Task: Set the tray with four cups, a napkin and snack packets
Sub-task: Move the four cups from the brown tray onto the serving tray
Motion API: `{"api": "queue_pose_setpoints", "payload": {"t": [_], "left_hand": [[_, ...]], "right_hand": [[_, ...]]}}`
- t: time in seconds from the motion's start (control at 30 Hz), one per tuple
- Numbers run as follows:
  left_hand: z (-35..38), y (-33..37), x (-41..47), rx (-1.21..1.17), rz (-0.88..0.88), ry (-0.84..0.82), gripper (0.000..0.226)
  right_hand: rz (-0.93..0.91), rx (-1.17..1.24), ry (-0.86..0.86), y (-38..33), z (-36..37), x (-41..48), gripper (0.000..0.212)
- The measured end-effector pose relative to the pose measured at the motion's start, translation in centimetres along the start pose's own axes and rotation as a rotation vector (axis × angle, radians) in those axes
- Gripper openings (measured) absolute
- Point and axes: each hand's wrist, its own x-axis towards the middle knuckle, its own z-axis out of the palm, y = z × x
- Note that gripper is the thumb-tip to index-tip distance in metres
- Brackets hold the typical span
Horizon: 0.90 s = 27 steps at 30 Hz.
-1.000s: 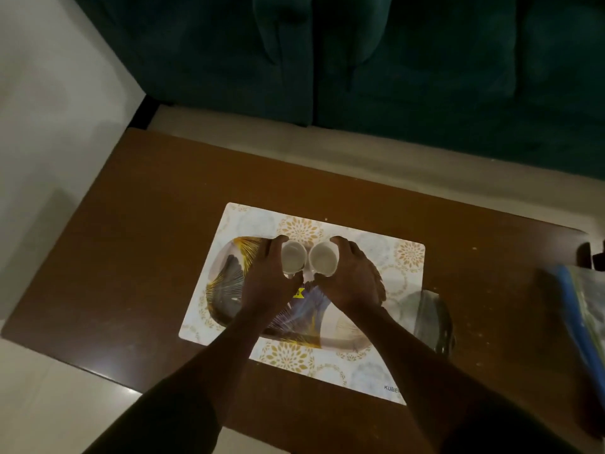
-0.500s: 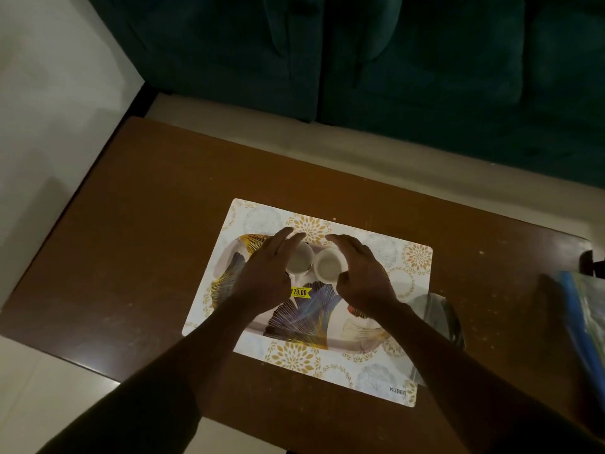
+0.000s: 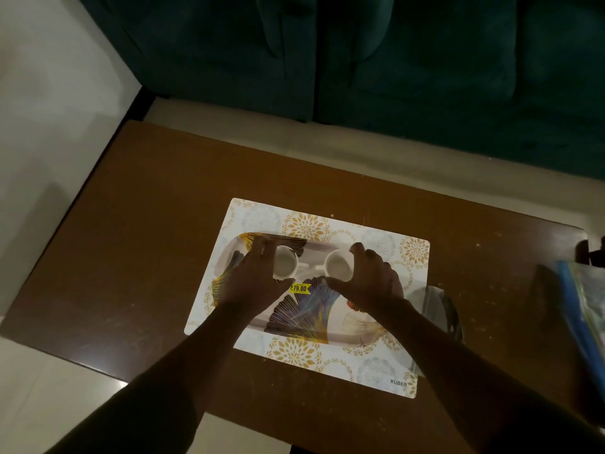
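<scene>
A rectangular tray [image 3: 304, 311] with a gold and blue leaf print and a yellow price sticker [image 3: 299, 288] lies on a patterned placemat [image 3: 294, 352]. Two small white cups stand upright in the tray's far half, a gap between them. My left hand [image 3: 252, 280] wraps the left cup [image 3: 285, 266] from its left side, fingers over the far rim and thumb at the near side. My right hand [image 3: 373, 280] curls round the right cup [image 3: 339, 265] from the right. Both cups look empty. No napkin is in view.
The placemat sits on a brown wooden table [image 3: 147, 240]. A clear glassy object [image 3: 438, 306] rests at the mat's right edge. A blue-edged plastic bag [image 3: 586, 306] lies at the table's far right. A dark green sofa [image 3: 360, 60] stands beyond the table.
The two cups stood side by side, nearly touching, at the tray's middle; now my hands have drawn them apart, the left cup leftward and the right cup rightward.
</scene>
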Motion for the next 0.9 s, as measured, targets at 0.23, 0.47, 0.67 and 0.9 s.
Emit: {"api": "queue_pose_setpoints", "payload": {"t": [0.23, 0.47, 0.67, 0.9], "left_hand": [[0.2, -0.1, -0.8, 0.043, 0.113, -0.002, 0.078], [0.7, 1.8, -1.3, -0.117, -0.042, 0.102, 0.083], [1.3, 2.5, -0.6, -0.236, -0.015, 0.055, 0.068], [1.5, 2.8, 0.6, -0.238, 0.004, 0.072, 0.064]], "right_hand": [[-0.270, 0.014, -0.071, 0.0, -0.6, -1.0, 0.075], [-0.020, 0.109, 0.114, -1.1, 0.9, -2.4, 0.072], [-0.059, 0.197, 0.076, -1.6, 2.0, -3.0, 0.070], [-0.120, 0.235, 0.105, -2.6, 1.4, -1.5, 0.063]]}}
